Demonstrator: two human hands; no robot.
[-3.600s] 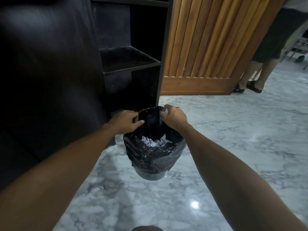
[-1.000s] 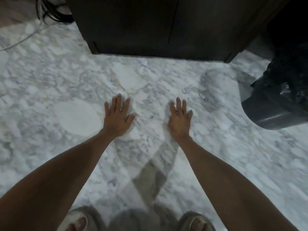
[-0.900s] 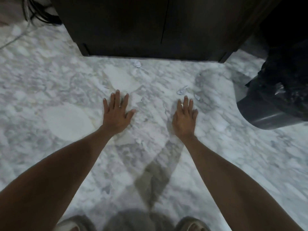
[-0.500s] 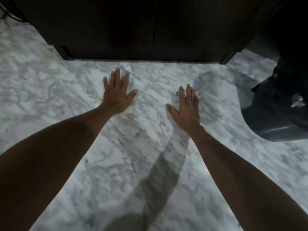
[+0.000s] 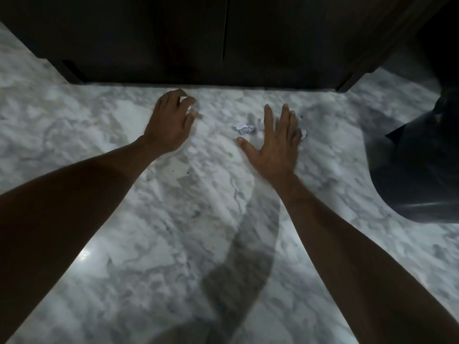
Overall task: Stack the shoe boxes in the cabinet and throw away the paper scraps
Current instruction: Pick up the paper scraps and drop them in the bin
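Observation:
My left hand (image 5: pixel 169 122) is on the marble floor just in front of the dark cabinet (image 5: pixel 223 38), its fingers curled around a small white paper scrap (image 5: pixel 193 111) that shows between the fingertips. Spread flat and open, my right hand (image 5: pixel 275 142) hovers low over the floor. A crumpled paper scrap (image 5: pixel 244 127) lies just left of its index finger. Another small scrap (image 5: pixel 303 135) peeks out at its right edge. No shoe boxes are in view.
A bin lined with a black bag (image 5: pixel 409 170) stands at the right edge, close to my right hand. The cabinet doors are closed. Grey-white marble floor (image 5: pixel 173 244) fills the lower view, with my shadow across it.
Both hands have reached forward toward the cabinet. My left fingers went from flat to curled over a scrap. The crumpled scrap formerly under my right fingers now lies exposed to their left.

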